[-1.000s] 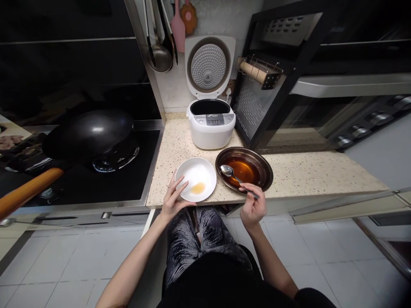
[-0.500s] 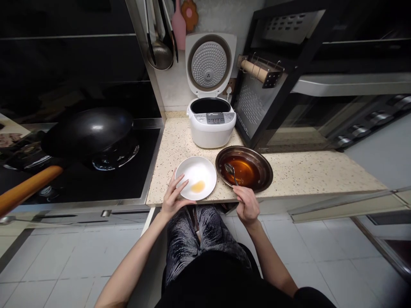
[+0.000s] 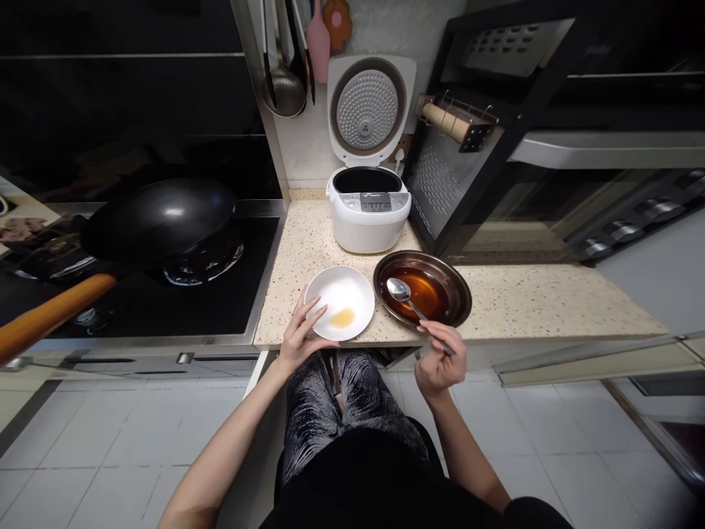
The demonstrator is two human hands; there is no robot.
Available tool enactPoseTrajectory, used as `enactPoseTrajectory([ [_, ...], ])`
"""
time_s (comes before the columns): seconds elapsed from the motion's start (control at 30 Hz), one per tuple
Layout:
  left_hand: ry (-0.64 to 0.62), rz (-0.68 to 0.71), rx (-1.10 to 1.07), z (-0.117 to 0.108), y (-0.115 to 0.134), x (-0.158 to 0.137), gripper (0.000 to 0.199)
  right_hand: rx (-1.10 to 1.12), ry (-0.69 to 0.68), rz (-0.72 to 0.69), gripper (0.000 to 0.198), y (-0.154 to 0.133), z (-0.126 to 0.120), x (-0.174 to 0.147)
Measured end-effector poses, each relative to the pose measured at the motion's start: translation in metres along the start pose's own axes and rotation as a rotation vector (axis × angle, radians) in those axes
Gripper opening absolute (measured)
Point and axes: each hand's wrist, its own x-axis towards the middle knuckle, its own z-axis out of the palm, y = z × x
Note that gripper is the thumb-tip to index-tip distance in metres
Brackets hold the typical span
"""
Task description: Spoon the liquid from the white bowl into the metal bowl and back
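Note:
My left hand (image 3: 300, 336) holds the white bowl (image 3: 352, 290) at its near left side, fingers over the rim and thumb along the front. A small pool of pale amber liquid (image 3: 342, 317) lies in that bowl. In my right hand (image 3: 442, 360) is a metal spoon (image 3: 400, 292), gripped by its handle. The spoon's bowl hangs over the left part of a dark metal basin (image 3: 460, 294), which contains reddish-brown liquid (image 3: 432, 294). The white bowl and the basin stand side by side on the speckled counter.
Behind the bowls stands a white rice cooker (image 3: 370, 224) with its lid raised. A black wok (image 3: 159, 220) with a wooden handle (image 3: 60, 316) rests on the stove at left. An oven (image 3: 584, 191) occupies the right side. Utensils (image 3: 286, 92) hang on the wall.
My right hand has moved right and slightly down, drawing the spoon up out of the liquid so more of it shows. The left hand stays on the white bowl. The view has shifted slightly.

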Motion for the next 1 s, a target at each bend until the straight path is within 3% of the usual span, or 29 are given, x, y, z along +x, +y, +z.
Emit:
enactPoseTrajectory([
  [0.1, 0.000, 0.003, 0.002, 0.000, 0.000, 0.000, 0.089, 0.043, -0.016, -0.009, 0.015, -0.010, 0.002, -0.007],
  [0.33, 0.002, 0.033, 0.033, 0.001, -0.001, 0.000, 0.087, 0.132, -0.352, -0.016, 0.024, -0.027, 0.014, -0.017],
  [0.77, 0.024, 0.141, 0.010, 0.002, 0.002, 0.002, 0.084, 0.249, -0.577, -0.009, 0.024, -0.017, 0.013, 0.007],
  [1.0, 0.020, 0.152, 0.004, 0.002, 0.002, 0.002, 0.083, 0.244, -0.645, 0.248, 0.025, -0.009, 0.010, 0.018],
])
